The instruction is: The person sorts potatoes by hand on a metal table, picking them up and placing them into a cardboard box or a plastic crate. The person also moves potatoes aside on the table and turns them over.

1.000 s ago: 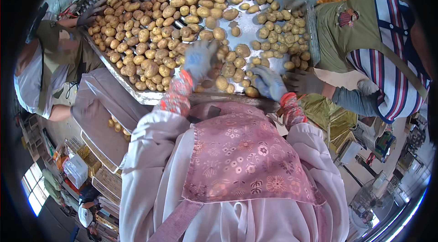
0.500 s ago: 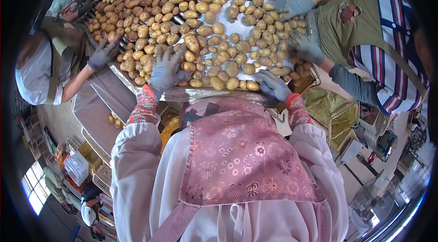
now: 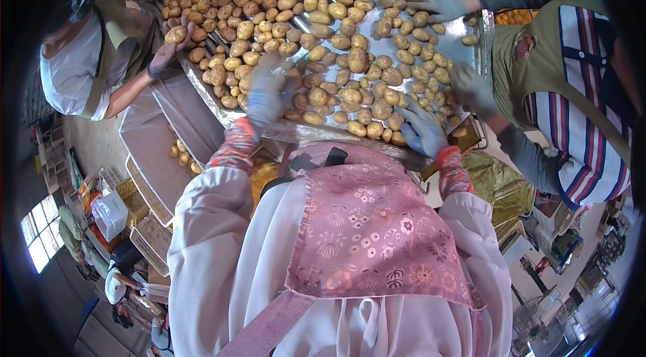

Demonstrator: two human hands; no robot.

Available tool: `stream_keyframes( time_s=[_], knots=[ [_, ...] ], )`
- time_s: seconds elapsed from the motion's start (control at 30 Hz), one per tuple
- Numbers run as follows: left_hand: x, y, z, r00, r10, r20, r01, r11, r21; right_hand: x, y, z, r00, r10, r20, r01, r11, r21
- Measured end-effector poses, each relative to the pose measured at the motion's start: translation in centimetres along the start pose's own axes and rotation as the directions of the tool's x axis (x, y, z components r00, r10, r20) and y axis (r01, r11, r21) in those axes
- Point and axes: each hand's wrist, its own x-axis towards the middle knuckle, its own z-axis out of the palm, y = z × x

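Observation:
Many potatoes cover a metal sorting table in front of me. My left hand, in a grey-blue glove, lies over potatoes by the near edge; motion blurs it, but its fingers look stretched out with the thumb apart. Against the near-right potatoes rests my right hand, gloved too, fingers spread and gripping nothing. What lies under either palm is hidden.
At left, a person's hand holds a potato. A co-worker's two gloved hands reach in from the right. The table's near rim borders my apron. Crates and a grey sheet-lined bin stand at lower left.
My left hand has swept across the potatoes and blurs. My right hand stays at the near edge, fingers more spread. The left person now holds a potato; the right co-worker's far hand reaches further in.

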Motion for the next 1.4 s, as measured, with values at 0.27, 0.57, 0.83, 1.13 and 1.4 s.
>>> stream_keyframes(
  time_s=[0.27,0.57,0.83,1.13,1.4],
  knots=[
    [-3.3,-2.4,2.8,0.877,-0.480,-0.011,0.442,0.798,0.410,5.5,-5.8,-1.0,0.978,0.209,0.027,-0.198,0.871,0.449],
    [-0.3,-9.0,-1.7,0.822,-0.544,0.170,0.569,0.797,-0.202,2.1,0.0,1.1,0.977,-0.183,0.105,0.194,0.975,-0.105],
    [10.7,-16.7,2.9,0.716,-0.663,0.219,0.617,0.747,0.248,1.8,-5.8,0.0,0.857,0.454,0.244,-0.490,0.570,0.660],
    [2.4,-4.4,3.5,0.905,-0.397,0.153,0.425,0.840,-0.336,-5.6,2.2,2.9,0.969,0.098,-0.225,-0.052,0.978,0.202],
    [-3.0,1.1,3.7,0.991,0.101,0.087,-0.106,0.993,0.052,2.6,-3.3,6.4,0.971,0.218,0.099,-0.224,0.681,0.697]
  ],
)
